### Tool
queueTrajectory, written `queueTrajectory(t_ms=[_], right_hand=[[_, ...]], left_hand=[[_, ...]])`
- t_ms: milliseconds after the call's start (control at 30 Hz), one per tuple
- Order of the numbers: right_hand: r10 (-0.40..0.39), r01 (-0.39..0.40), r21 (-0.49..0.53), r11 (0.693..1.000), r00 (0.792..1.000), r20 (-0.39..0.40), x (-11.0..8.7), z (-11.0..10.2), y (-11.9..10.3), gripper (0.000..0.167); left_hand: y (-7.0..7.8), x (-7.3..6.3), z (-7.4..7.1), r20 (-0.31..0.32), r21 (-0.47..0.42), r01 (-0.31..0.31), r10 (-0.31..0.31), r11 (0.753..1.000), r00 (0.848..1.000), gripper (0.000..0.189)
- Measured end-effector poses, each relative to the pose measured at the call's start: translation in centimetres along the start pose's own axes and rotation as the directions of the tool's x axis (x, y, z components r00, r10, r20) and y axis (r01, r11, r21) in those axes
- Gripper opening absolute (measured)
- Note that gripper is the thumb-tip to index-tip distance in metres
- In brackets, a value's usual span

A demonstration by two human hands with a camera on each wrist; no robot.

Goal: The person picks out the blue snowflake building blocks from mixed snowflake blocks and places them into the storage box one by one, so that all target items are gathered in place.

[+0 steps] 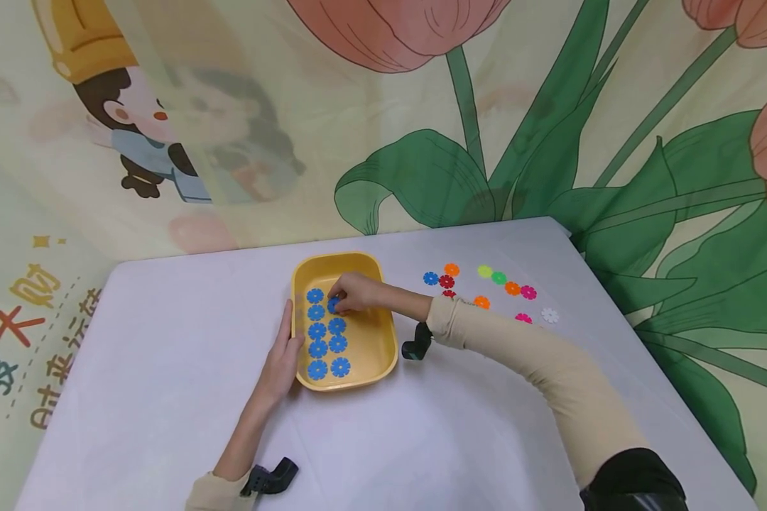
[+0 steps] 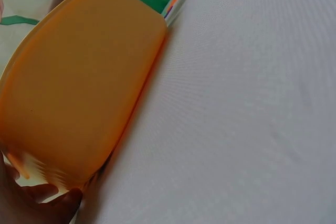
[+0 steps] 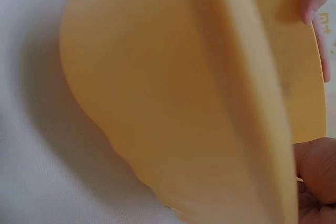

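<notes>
A yellow plastic tray (image 1: 369, 358) stands on the table, with blue flower-shaped discs (image 1: 317, 331) laid in two columns on its left half. My right hand (image 1: 361, 292) reaches over the tray's right rim. Its fingertips pinch a blue disc (image 1: 334, 304) near the top of the second column. At the left side, my left hand (image 1: 286, 355) grips the rim, thumb over the edge and fingers outside. The left wrist view shows the tray's outer wall (image 2: 89, 77) and part of that hand (image 2: 39, 205). In the right wrist view the tray wall (image 3: 147, 66) hides the discs.
Right of the tray, loose flower discs in orange (image 1: 452, 270), red (image 1: 446, 282), green (image 1: 498, 278), pink (image 1: 528, 292) and white (image 1: 550, 315) lie scattered on the white tablecloth (image 1: 460, 426). My right forearm passes over some. A printed cloth (image 1: 262, 128) hangs behind the table.
</notes>
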State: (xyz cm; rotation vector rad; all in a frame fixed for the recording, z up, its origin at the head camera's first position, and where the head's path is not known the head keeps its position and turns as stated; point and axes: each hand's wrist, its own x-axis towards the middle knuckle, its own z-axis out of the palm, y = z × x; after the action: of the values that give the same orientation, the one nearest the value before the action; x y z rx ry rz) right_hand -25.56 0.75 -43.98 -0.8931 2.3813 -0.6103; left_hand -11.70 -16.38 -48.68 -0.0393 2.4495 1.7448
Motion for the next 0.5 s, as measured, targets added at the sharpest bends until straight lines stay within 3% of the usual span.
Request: queueTrajectory(t_ms=[500], right_hand=[[-0.024, 0.023, -0.083, 0.996, 1.000, -0.016, 0.13, 0.03, 0.10, 0.033]], left_hand=[[-0.14, 0.06, 0.00, -0.012, 0.014, -0.022, 0.022, 1.000, 1.000, 0.064]])
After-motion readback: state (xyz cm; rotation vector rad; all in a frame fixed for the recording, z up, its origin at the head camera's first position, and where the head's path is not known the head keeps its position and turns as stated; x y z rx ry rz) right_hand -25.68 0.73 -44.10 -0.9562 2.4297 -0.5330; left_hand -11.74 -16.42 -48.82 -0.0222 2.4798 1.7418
